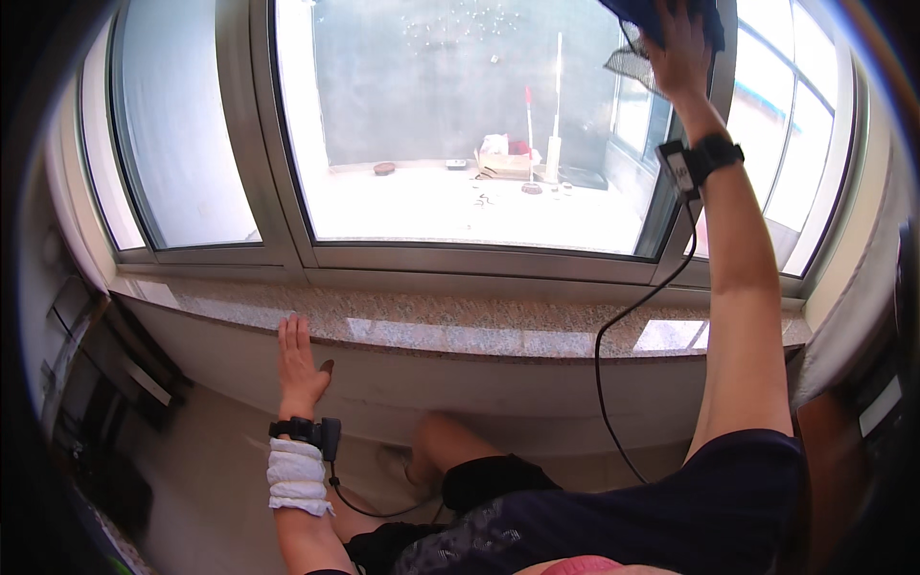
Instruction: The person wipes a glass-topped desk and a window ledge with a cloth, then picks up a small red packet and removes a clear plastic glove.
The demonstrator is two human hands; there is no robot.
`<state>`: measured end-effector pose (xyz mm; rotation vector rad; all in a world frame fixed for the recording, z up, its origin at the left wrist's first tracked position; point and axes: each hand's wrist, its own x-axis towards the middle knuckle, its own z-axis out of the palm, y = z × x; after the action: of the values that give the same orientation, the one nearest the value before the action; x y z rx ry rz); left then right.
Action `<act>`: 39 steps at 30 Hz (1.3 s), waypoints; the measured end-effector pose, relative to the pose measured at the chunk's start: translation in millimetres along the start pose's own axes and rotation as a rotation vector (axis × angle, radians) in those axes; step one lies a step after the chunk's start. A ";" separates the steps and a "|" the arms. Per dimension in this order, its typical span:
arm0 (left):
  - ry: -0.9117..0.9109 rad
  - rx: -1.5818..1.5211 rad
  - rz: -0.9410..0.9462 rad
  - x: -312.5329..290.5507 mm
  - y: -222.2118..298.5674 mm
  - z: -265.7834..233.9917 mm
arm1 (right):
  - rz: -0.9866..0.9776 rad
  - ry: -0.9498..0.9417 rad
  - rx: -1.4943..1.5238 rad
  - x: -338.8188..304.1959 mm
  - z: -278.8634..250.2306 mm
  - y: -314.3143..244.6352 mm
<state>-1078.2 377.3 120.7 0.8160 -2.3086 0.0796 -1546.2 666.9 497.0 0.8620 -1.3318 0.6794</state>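
Observation:
High at the upper right, my right hand presses a dark blue cloth against the upright frame beside the window pane. A grey mesh edge of the cloth hangs left of the fingers, and its top runs out of view. Lower on the left, my left hand rests its outstretched fingertips on the front edge of the speckled stone windowsill. It holds nothing, and its thumb stands apart.
A black cable dangles from the right wrist device; another hangs from the left. Metal window rails run behind the sill. Beyond the glass are a cardboard box, poles and small items. Dark furniture stands at left.

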 end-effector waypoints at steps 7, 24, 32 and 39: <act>-0.016 0.039 0.056 3.7 -1.5 0.7 | -0.219 -0.287 -0.163 -138.0 -50.4 -40.3; -0.005 0.046 0.029 4.0 1.7 -2.4 | -0.687 -0.728 -0.091 -157.8 -15.9 -160.3; -0.015 0.015 0.045 4.2 -0.1 -1.4 | -0.834 -0.689 0.183 -194.0 -0.6 -174.2; 0.079 -0.033 0.069 4.3 0.3 2.0 | -0.649 -0.898 0.153 -221.3 -97.5 -62.7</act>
<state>-1082.0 374.7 121.8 0.7043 -2.2579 0.1022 -1471.3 728.1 266.6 1.7396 -1.6331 -0.1690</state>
